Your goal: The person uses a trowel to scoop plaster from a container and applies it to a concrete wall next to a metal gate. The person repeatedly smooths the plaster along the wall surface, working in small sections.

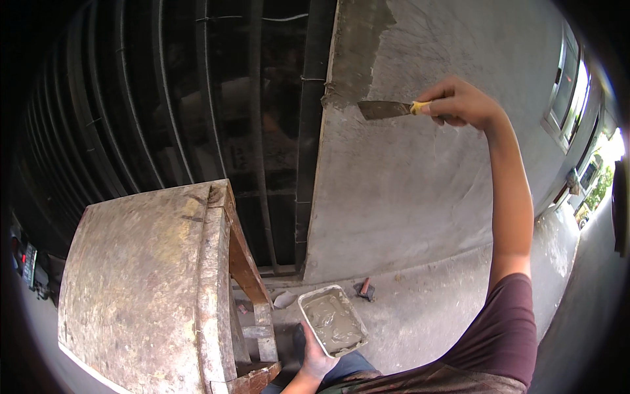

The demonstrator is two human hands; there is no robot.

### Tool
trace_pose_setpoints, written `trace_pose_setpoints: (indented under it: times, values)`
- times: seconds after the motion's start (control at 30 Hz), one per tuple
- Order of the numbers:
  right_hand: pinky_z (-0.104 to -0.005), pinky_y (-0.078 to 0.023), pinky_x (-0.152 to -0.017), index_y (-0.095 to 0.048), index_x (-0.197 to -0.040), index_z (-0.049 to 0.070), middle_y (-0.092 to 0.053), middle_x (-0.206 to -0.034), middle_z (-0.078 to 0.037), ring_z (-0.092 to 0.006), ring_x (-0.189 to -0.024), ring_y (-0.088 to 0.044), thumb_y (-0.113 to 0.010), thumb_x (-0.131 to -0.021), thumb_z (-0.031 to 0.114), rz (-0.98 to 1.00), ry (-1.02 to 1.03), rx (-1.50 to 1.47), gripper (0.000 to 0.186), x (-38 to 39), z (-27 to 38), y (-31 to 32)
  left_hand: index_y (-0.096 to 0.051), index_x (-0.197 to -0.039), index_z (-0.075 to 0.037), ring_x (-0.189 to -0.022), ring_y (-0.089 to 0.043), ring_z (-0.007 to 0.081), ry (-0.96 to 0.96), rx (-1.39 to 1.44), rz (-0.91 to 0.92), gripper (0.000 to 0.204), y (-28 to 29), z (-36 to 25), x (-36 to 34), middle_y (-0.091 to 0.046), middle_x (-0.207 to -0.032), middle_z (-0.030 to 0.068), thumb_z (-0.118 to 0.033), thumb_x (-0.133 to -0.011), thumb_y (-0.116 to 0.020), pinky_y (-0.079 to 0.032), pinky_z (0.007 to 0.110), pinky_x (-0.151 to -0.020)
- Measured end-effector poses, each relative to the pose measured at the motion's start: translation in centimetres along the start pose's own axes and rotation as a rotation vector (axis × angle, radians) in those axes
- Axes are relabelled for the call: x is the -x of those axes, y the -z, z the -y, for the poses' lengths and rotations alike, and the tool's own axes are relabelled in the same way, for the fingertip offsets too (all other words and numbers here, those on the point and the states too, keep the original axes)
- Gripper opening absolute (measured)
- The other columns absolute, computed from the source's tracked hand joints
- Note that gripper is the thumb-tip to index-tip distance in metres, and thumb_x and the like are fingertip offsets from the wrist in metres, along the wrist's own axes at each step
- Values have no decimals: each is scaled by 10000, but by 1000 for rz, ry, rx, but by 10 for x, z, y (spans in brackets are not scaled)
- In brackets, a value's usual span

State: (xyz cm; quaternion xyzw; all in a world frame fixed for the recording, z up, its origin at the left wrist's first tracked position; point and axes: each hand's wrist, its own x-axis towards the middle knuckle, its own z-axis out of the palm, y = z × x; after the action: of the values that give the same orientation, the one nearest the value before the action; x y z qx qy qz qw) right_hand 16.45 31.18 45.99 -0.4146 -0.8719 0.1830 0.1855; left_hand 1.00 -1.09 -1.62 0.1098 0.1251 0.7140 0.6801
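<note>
Right hand clenched on putty knife at wall; left hand gripping mortar tray

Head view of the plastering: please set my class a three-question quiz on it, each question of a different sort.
1. True or false: the right hand holds a putty knife against the wall.
2. What does the left hand hold? A) tray of wet mortar B) brush C) bucket
3. Which thing stands left of the tray?

Key: 1 true; 2 A; 3 the wooden stand.
</note>
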Motion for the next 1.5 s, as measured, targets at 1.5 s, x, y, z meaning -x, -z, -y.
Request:
trace_pose_setpoints:
  times: [1.5]
  values:
    - [-449, -571, -567, -456, -1672, 62, -551, -1046, -185, -349, -663, -665, -637, -1025, 46, -994, 317, 179, 672, -24, 19, -289, -360, -1711, -161, -1513, -513, 282, -40, -48, -94, 836, 26, -10, 16, -511, -1650, 61, -754, -1134, -242, -399, 508, -1269]
